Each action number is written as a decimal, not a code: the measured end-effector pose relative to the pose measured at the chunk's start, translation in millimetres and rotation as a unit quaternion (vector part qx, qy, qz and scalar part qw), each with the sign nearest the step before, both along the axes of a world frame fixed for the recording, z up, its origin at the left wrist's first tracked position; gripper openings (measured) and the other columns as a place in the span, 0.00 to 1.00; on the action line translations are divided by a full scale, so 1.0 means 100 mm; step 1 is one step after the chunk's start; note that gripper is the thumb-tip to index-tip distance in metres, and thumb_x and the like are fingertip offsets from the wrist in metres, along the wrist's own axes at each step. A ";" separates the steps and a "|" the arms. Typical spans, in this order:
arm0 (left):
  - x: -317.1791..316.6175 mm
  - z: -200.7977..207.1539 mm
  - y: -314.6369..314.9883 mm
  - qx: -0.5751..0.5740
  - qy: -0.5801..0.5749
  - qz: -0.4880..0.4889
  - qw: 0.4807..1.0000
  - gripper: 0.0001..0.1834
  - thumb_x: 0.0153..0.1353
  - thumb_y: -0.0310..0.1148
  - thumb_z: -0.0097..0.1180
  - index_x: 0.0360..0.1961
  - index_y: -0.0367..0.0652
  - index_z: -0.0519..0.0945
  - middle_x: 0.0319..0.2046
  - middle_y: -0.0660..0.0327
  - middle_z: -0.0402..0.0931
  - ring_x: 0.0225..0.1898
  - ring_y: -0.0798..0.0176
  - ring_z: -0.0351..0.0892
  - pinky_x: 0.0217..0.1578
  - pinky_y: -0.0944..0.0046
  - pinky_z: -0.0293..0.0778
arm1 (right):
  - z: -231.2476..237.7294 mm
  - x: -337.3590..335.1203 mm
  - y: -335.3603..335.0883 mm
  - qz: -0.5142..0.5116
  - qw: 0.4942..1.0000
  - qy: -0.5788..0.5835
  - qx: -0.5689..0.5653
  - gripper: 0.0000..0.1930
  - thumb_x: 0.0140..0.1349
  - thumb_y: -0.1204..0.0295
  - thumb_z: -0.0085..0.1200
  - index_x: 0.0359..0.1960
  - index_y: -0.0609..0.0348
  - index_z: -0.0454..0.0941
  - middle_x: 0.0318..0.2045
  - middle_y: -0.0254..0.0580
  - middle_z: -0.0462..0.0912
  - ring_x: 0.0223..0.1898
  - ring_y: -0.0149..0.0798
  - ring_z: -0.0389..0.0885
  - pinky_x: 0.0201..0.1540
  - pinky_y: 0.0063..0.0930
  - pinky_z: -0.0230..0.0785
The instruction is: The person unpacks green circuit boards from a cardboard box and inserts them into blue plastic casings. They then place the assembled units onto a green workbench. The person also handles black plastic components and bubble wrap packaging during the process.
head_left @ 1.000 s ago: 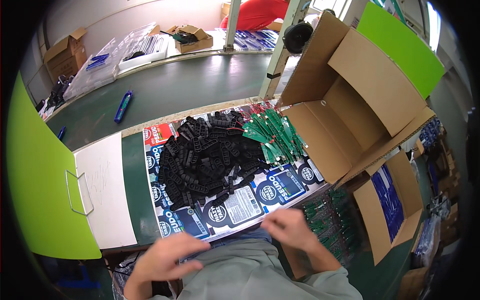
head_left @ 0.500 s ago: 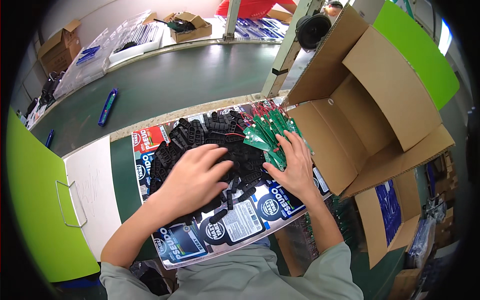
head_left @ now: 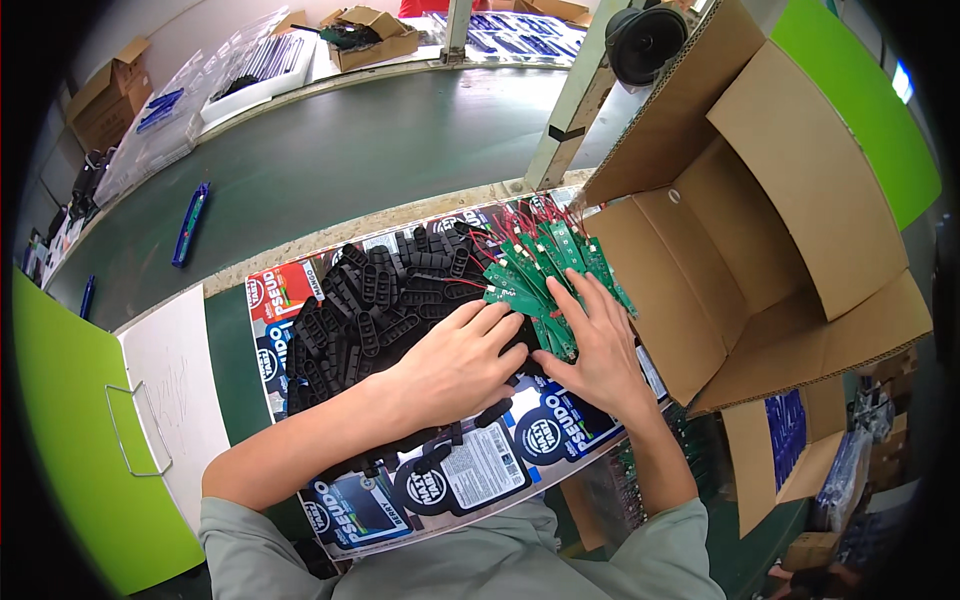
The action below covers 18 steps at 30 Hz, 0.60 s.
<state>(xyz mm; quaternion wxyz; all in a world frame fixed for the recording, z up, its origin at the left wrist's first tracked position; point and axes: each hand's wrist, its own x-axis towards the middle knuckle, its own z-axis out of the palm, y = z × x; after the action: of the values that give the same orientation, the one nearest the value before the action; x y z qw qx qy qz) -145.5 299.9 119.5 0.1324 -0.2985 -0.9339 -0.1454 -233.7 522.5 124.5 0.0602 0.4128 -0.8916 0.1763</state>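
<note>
A spread heap of black oblong plastic pieces [head_left: 370, 290], with small raised segments, covers the middle of the printed board. My left hand [head_left: 460, 365] reaches over the near right part of it, its fingers loosely bent and apart; the tips are partly hidden and no held piece shows. To the right, green circuit boards [head_left: 530, 262] with thin red wires lie in an overlapping bunch beside the black pieces. Across their near right side rests my right hand [head_left: 600, 355], fingers spread over the boards and thumb pointing left. A narrow gap separates the two hands.
An open cardboard box [head_left: 690, 290] stands close at the right. Beyond the printed board [head_left: 385, 515] runs a dark green belt [head_left: 330, 155] with a blue strip-shaped item [head_left: 190, 225]. A metal post [head_left: 572, 120] carries a round black speaker [head_left: 645, 47]. A green panel [head_left: 70, 430] stands left.
My left hand has moved right over the black pieces, closer to my right hand. The right hand stays on the circuit boards. The whole view has shifted slightly.
</note>
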 end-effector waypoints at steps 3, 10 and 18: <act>-0.01 0.03 0.01 -0.005 -0.009 -0.004 1.000 0.30 0.51 0.45 0.72 0.51 0.38 0.82 0.60 0.47 0.75 0.66 0.45 0.70 0.68 0.47 0.66 | -0.03 -0.02 -0.01 0.001 1.000 -0.010 -0.018 0.44 0.53 0.67 0.70 0.74 0.53 0.65 0.71 0.59 0.64 0.72 0.64 0.60 0.72 0.54 0.56; -0.04 0.06 0.01 -0.034 -0.002 0.003 0.999 0.29 0.51 0.47 0.71 0.49 0.37 0.82 0.59 0.47 0.76 0.66 0.45 0.69 0.67 0.48 0.66 | 0.03 -0.16 0.08 0.021 0.992 -0.092 -0.078 0.38 0.53 0.73 0.68 0.70 0.56 0.70 0.70 0.59 0.65 0.71 0.62 0.63 0.72 0.51 0.59; -0.16 0.02 0.08 0.003 -0.033 0.010 0.999 0.29 0.59 0.50 0.66 0.50 0.34 0.79 0.60 0.43 0.75 0.66 0.46 0.70 0.65 0.50 0.67 | 0.05 -0.24 0.05 -0.018 0.992 -0.049 -0.111 0.32 0.53 0.74 0.66 0.64 0.58 0.77 0.65 0.57 0.72 0.65 0.59 0.73 0.66 0.49 0.68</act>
<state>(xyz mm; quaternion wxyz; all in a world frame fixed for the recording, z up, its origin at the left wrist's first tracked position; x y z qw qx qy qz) -161.9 308.3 121.9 0.1036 -0.2836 -0.9404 -0.1567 -258.0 527.9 129.2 0.0650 0.3779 -0.8756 0.2936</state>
